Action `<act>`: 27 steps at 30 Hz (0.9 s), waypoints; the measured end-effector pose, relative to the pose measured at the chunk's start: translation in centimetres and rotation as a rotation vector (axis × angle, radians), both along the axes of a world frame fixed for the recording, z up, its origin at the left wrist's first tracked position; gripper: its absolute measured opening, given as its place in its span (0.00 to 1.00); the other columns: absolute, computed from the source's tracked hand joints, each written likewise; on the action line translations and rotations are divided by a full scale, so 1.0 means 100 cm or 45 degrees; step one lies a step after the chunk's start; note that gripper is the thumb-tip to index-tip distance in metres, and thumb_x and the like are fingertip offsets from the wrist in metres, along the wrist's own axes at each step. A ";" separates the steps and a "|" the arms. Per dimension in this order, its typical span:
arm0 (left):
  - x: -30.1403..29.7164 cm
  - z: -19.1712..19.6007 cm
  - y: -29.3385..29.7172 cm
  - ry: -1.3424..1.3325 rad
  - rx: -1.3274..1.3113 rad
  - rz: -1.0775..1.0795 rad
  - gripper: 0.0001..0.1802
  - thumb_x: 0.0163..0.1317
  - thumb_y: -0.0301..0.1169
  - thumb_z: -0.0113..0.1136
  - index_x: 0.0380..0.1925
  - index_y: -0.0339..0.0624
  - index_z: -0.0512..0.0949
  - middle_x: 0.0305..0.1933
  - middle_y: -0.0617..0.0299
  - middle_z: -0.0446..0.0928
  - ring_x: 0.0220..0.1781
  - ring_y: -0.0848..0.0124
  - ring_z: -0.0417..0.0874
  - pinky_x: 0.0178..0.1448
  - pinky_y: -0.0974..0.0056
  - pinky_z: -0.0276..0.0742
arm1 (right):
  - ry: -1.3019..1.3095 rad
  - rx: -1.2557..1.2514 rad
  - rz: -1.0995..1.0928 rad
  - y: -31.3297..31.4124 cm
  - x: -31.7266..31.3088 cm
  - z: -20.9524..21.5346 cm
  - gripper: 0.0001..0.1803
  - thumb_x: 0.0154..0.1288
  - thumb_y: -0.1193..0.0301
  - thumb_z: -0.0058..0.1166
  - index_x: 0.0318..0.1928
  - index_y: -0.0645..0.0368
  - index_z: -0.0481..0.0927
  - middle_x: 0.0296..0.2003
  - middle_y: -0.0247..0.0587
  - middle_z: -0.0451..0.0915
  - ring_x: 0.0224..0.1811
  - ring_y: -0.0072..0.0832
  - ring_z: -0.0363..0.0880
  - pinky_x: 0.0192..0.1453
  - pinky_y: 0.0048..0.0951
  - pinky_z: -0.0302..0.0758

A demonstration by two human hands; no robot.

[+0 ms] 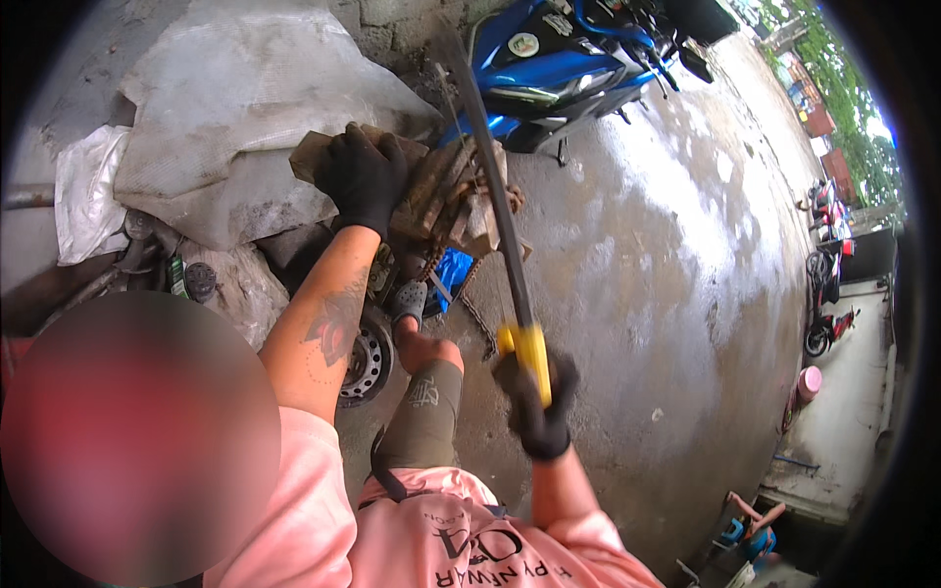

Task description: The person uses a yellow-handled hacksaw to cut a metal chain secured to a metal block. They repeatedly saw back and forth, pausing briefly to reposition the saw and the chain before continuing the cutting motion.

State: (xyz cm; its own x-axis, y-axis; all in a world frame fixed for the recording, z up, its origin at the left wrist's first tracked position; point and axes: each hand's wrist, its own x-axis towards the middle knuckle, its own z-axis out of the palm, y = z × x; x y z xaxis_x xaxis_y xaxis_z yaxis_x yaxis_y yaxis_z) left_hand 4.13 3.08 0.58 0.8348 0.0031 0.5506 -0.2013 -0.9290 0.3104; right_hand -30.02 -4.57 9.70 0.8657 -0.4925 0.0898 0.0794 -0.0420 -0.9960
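Note:
My left hand [365,176], in a dark glove, is closed over a block of wood [312,157] that lies across a rough wooden stand [431,191]. A rusty chain [514,199] is wound about the stand's right end. In my right hand [534,397], gloved too, is the yellow handle of a saw [495,181]. Its long dark frame slants up and to the left, passing over the right end of the stand. Motion blurs the far end of the saw, so I cannot tell whether the blade touches the wood.
A blue motorcycle [549,73] stands beyond the stand. Grey sheeting [235,98] covers things at the left, with a white sack [88,196] beside it. A wheel [368,363] and a blue bag [453,274] lie below. Wet concrete floor [667,265] stretches right. A blurred patch hides the lower left.

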 end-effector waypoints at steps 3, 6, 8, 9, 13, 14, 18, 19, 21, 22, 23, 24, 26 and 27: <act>0.010 0.004 0.007 0.130 0.032 0.030 0.27 0.61 0.51 0.57 0.46 0.39 0.80 0.43 0.45 0.84 0.46 0.45 0.86 0.48 0.39 0.78 | -0.049 -0.193 0.051 -0.018 0.041 0.003 0.11 0.69 0.68 0.58 0.31 0.63 0.78 0.22 0.40 0.77 0.24 0.25 0.75 0.30 0.31 0.71; 0.016 0.009 0.009 0.233 0.018 0.055 0.27 0.60 0.52 0.56 0.46 0.40 0.81 0.45 0.45 0.84 0.48 0.45 0.86 0.50 0.39 0.79 | -0.032 -0.178 0.050 -0.023 0.038 0.007 0.11 0.67 0.68 0.59 0.31 0.64 0.79 0.21 0.43 0.76 0.22 0.32 0.75 0.30 0.32 0.71; 0.009 0.008 0.001 0.208 0.026 0.034 0.27 0.60 0.52 0.55 0.46 0.40 0.81 0.45 0.45 0.85 0.49 0.45 0.86 0.50 0.39 0.79 | 0.049 -0.303 -0.018 -0.015 0.019 0.007 0.12 0.68 0.67 0.58 0.32 0.64 0.79 0.22 0.42 0.77 0.23 0.33 0.76 0.31 0.32 0.72; 0.007 0.006 -0.004 0.203 0.026 0.021 0.27 0.60 0.52 0.55 0.46 0.40 0.81 0.45 0.45 0.85 0.50 0.45 0.85 0.51 0.39 0.79 | 0.189 -0.315 -0.009 -0.015 -0.001 0.005 0.13 0.69 0.65 0.58 0.32 0.64 0.78 0.22 0.40 0.77 0.23 0.33 0.76 0.32 0.32 0.73; 0.004 0.013 -0.004 0.184 0.033 0.058 0.27 0.61 0.52 0.56 0.46 0.39 0.81 0.46 0.45 0.85 0.50 0.45 0.85 0.49 0.39 0.79 | -0.054 -0.179 0.047 -0.006 -0.085 -0.001 0.18 0.70 0.59 0.55 0.31 0.62 0.79 0.22 0.39 0.77 0.22 0.31 0.76 0.28 0.31 0.72; 0.008 0.009 0.001 0.155 0.030 0.063 0.27 0.61 0.51 0.56 0.46 0.39 0.80 0.46 0.45 0.85 0.49 0.45 0.85 0.48 0.39 0.78 | 0.001 -0.164 0.052 -0.001 -0.094 0.002 0.18 0.69 0.59 0.55 0.30 0.62 0.79 0.22 0.38 0.78 0.21 0.29 0.77 0.27 0.30 0.71; 0.005 0.009 0.004 0.165 0.040 0.058 0.28 0.63 0.53 0.55 0.50 0.40 0.81 0.47 0.44 0.85 0.50 0.44 0.86 0.49 0.39 0.79 | 0.079 -0.093 0.024 0.006 -0.101 0.008 0.17 0.70 0.60 0.55 0.30 0.62 0.79 0.22 0.35 0.76 0.22 0.22 0.72 0.28 0.29 0.70; 0.000 0.011 0.000 0.211 0.046 0.056 0.30 0.64 0.53 0.55 0.52 0.40 0.81 0.47 0.43 0.85 0.50 0.44 0.86 0.50 0.39 0.80 | 0.041 -0.087 0.026 0.001 -0.092 0.003 0.16 0.70 0.61 0.55 0.30 0.62 0.79 0.22 0.35 0.76 0.23 0.22 0.71 0.28 0.29 0.70; -0.001 0.010 -0.002 0.166 0.031 0.038 0.29 0.64 0.53 0.55 0.51 0.40 0.81 0.47 0.43 0.84 0.50 0.44 0.86 0.49 0.39 0.80 | -0.005 0.009 -0.003 -0.008 -0.054 -0.012 0.14 0.70 0.64 0.56 0.32 0.62 0.79 0.23 0.35 0.75 0.24 0.22 0.70 0.29 0.29 0.70; -0.003 0.008 -0.001 0.137 0.024 0.023 0.29 0.64 0.53 0.55 0.50 0.40 0.81 0.47 0.43 0.84 0.50 0.44 0.86 0.49 0.39 0.80 | -0.049 -0.068 0.034 -0.015 -0.013 -0.007 0.12 0.70 0.66 0.56 0.33 0.62 0.79 0.24 0.35 0.75 0.25 0.21 0.70 0.30 0.29 0.69; -0.004 0.007 -0.001 0.108 0.015 -0.007 0.29 0.64 0.53 0.55 0.50 0.40 0.81 0.47 0.43 0.84 0.50 0.45 0.86 0.49 0.39 0.80 | -0.095 -0.153 0.063 -0.022 0.028 0.002 0.11 0.71 0.67 0.56 0.35 0.62 0.79 0.24 0.34 0.75 0.25 0.21 0.70 0.30 0.29 0.69; 0.000 0.006 0.003 0.110 0.027 0.004 0.29 0.64 0.53 0.55 0.50 0.40 0.81 0.47 0.43 0.84 0.49 0.44 0.86 0.49 0.39 0.80 | -0.149 -0.225 0.099 -0.030 0.069 0.009 0.09 0.71 0.69 0.56 0.36 0.62 0.79 0.25 0.33 0.75 0.26 0.21 0.70 0.31 0.29 0.69; 0.002 0.004 0.011 0.130 0.036 0.033 0.28 0.64 0.53 0.55 0.50 0.40 0.81 0.46 0.44 0.84 0.49 0.44 0.86 0.48 0.39 0.80 | -0.055 -0.033 0.098 -0.032 0.076 0.011 0.10 0.70 0.68 0.56 0.36 0.64 0.79 0.24 0.33 0.75 0.25 0.20 0.69 0.30 0.28 0.68; 0.003 0.002 0.013 0.199 0.037 0.028 0.29 0.64 0.53 0.55 0.51 0.40 0.81 0.46 0.44 0.84 0.49 0.44 0.86 0.49 0.38 0.80 | -0.113 0.042 0.128 -0.034 0.078 0.005 0.11 0.70 0.68 0.56 0.35 0.65 0.79 0.24 0.33 0.75 0.25 0.20 0.69 0.30 0.28 0.68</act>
